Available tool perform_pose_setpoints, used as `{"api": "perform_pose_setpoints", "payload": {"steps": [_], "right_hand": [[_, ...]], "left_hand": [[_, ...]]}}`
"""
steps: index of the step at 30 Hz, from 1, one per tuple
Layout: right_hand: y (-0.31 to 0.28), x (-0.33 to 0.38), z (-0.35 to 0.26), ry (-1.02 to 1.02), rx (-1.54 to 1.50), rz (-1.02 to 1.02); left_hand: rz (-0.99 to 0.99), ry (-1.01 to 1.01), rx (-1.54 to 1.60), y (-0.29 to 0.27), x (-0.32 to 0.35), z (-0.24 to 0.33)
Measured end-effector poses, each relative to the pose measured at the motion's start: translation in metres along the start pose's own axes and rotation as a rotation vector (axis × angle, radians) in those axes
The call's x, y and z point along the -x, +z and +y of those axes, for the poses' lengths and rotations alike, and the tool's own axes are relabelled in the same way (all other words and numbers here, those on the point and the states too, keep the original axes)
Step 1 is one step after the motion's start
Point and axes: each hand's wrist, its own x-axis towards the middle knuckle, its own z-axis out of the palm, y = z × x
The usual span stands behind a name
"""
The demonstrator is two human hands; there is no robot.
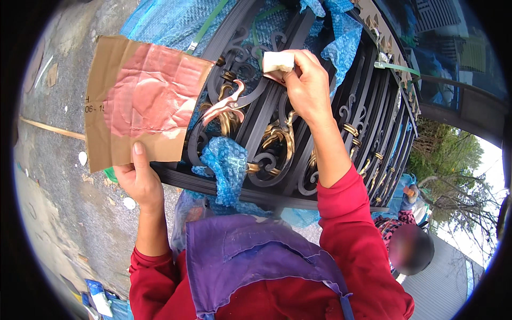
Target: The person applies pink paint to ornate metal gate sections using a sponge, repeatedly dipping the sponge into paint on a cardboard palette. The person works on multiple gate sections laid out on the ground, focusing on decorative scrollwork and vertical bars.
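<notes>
My left hand (143, 181) grips the lower edge of a piece of brown cardboard (117, 152), thumb on top. A broad patch of wet-looking pink paint (154, 90) covers much of the cardboard. Between the fingers of my right hand (309, 85) is a white sponge (278, 62), its underside pinkish, held above the black metal bars. Below and left of it, a leaf-shaped ornament (226, 104) on the ironwork is coated pink. Other scrolls and leaves, such as a gold ornament (282, 138), are gold on the black metal railing panels (256, 120).
Blue bubble wrap (226, 165) bunches over the near panel edge, with more bubble wrap (170, 21) at the far side. A green strap (208, 25) crosses the panels. Another person (408, 240) is at the right. A wooden strip (50, 128) lies on the concrete floor (58, 176).
</notes>
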Motion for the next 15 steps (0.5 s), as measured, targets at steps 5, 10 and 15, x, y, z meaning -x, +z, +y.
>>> {"api": "perform_pose_setpoints", "payload": {"steps": [5, 10, 15], "right_hand": [[-0.025, -0.017, -0.013, 0.103, -0.176, 0.072], [-0.013, -0.013, -0.003, -0.137, 0.197, -0.070], [-0.037, 0.009, -0.006, -0.041, 0.264, -0.190]], "left_hand": [[0.039, 0.006, 0.031, 0.006, -0.001, 0.003], [0.036, 0.000, 0.091, 0.010, -0.003, 0.006], [0.048, 0.007, 0.051, 0.008, -0.002, 0.007]]}}
